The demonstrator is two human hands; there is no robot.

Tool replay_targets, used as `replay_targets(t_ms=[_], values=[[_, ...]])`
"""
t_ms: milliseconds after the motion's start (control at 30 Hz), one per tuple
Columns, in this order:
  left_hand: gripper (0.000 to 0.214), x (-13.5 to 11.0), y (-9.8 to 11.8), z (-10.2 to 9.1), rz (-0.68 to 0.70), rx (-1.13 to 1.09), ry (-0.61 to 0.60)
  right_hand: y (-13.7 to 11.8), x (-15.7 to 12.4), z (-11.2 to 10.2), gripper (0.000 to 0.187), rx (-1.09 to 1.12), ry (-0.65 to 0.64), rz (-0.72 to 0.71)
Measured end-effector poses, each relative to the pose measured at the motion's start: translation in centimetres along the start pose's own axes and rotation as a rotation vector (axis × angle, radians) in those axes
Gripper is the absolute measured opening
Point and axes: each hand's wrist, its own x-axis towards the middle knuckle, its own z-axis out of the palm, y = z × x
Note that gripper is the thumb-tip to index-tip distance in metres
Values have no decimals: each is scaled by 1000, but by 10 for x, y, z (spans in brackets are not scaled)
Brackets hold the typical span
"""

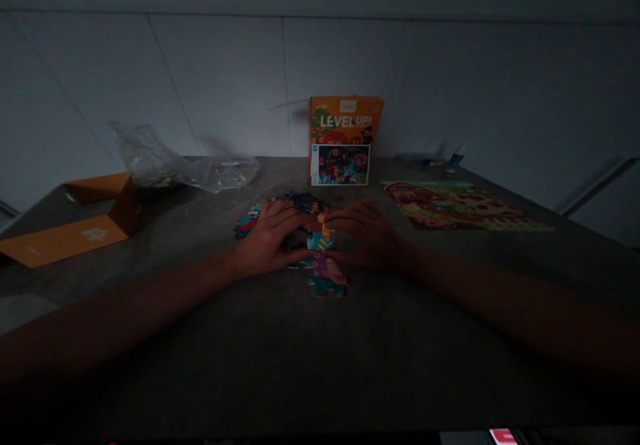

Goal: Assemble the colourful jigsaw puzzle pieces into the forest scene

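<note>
A short strip of joined jigsaw puzzle pieces (327, 275), teal and purple with an orange figure and a pinkish shape, lies on the table between my hands. My left hand (270, 235) is bent at its left side, thumb and fingertips against the pieces. From the right, my right hand (367, 235) holds the strip's upper part between thumb and fingers. Beyond and partly beneath my left hand sits a pile of loose puzzle pieces (247, 221). Dim light and my fingers hide the exact contact points.
An orange "LEVEL UP!" box (345, 108) stands at the back, with a picture card (343, 165) leaning on it. On the left are an open orange box tray (70, 238) and clear plastic bags (220, 173). A farm-scene puzzle (465, 208) and a small bottle (455, 159) are at right.
</note>
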Motion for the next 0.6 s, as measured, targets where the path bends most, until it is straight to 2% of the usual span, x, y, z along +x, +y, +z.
replay_targets(t_ms=[600], values=[[45,0,0,0,11,38,12,-1,3,-2,38,1,32,-33]])
